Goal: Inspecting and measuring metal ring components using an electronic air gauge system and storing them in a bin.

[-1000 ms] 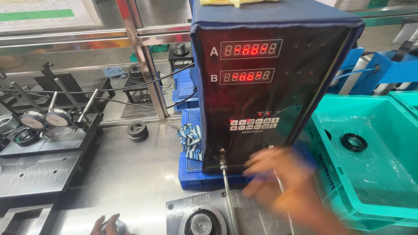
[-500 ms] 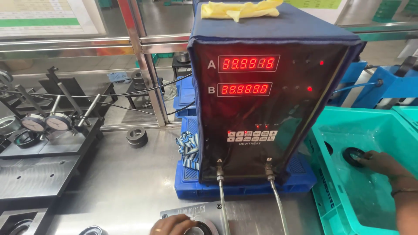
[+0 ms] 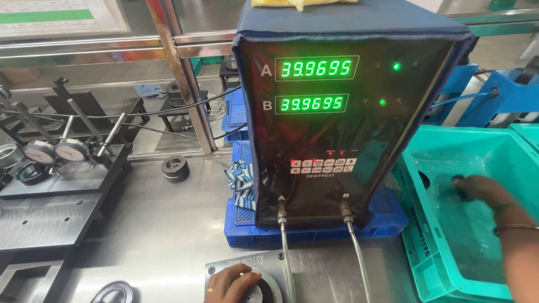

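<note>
Nearest, the left hand (image 3: 227, 285) presses its fingers down on a dark round ring (image 3: 259, 292) seated on a grey gauge plate (image 3: 247, 266) at the counter's (image 3: 163, 224) front edge. To the right, the right hand (image 3: 477, 188) reaches into a teal crate (image 3: 426, 247), fingers curled around a small dark part; the grip is hard to tell. Behind stands a black readout box (image 3: 342, 112) on a blue pallet (image 3: 241, 230), green digits lit, two hoses running down. Dial gauges (image 3: 56, 151) stand far left
</note>
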